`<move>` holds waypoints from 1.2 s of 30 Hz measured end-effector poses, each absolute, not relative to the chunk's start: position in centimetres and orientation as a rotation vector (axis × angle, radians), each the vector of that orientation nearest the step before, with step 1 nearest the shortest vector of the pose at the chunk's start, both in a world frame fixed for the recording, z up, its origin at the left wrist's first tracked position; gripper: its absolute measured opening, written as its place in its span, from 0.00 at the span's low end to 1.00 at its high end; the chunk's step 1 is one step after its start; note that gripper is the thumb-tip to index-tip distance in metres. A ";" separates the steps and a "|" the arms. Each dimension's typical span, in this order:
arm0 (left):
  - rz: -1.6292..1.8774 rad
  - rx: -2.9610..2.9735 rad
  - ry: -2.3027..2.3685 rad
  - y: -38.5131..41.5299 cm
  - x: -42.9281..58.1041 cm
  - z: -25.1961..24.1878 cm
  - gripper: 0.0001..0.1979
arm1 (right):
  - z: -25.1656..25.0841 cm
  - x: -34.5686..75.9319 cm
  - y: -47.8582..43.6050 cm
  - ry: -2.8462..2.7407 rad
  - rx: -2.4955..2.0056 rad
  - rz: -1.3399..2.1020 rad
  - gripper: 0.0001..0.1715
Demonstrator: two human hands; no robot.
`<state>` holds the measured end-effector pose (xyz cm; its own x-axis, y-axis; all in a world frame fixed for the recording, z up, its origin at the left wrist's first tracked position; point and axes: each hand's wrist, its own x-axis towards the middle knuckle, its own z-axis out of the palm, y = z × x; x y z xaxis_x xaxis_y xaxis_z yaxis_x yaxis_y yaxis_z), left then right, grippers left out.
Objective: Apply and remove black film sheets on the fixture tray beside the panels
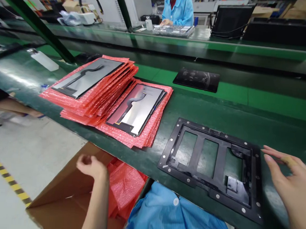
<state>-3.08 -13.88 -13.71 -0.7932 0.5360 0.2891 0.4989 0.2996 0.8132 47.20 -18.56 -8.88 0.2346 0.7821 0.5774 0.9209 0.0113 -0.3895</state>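
Observation:
My left hand hangs over an open cardboard box, its fingers curled in and nothing visible in them. Beside it, red bubble-wrap bags lie in the box. My right hand is open, fingers stretched out, with the fingertips at the right edge of a black frame fixture; whether they touch it I cannot tell. The fixture lies flat on the green bench. Left of it, a display panel with a ribbon cable rests on red bubble-wrap bags, apparently over another panel.
A taller stack of red bubble-wrap bags carries another display panel. Behind the fixture lies a dark glass panel. A white bottle lies at the far left. Across the bench, a person in blue works near a dark monitor.

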 end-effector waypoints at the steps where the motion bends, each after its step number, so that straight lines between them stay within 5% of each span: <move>1: 1.658 0.977 2.566 -13.4 -3.1 -12.4 0.20 | -8.9 47.2 -18.6 -1.574 -1.798 -0.264 0.27; 6: 1.928 1.760 2.421 -10.2 -0.2 -6.5 0.16 | -8.8 47.2 -18.6 -1.570 -1.846 -0.327 0.26; 9: 1.308 2.169 2.297 -6.7 1.9 -5.3 0.16 | -9.0 47.5 -18.7 -1.575 -1.842 -0.348 0.25; 15: 0.417 1.942 2.642 -1.7 3.7 -5.7 0.23 | -9.1 47.6 -18.6 -1.509 -1.871 -0.300 0.24; 30: 0.268 2.048 2.557 -2.1 5.4 -5.9 0.33 | -9.1 47.4 -18.7 -1.495 -1.917 -0.252 0.27; 36: 0.388 1.971 2.679 -2.8 6.5 -5.4 0.27 | -9.2 47.4 -18.8 -1.486 -1.974 -0.171 0.24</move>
<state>6.49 -2.75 -5.42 -0.2929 0.9081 0.2992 0.9557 0.2876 0.0626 47.43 -18.75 -9.15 0.3479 0.8119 0.4688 0.8973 -0.1435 -0.4174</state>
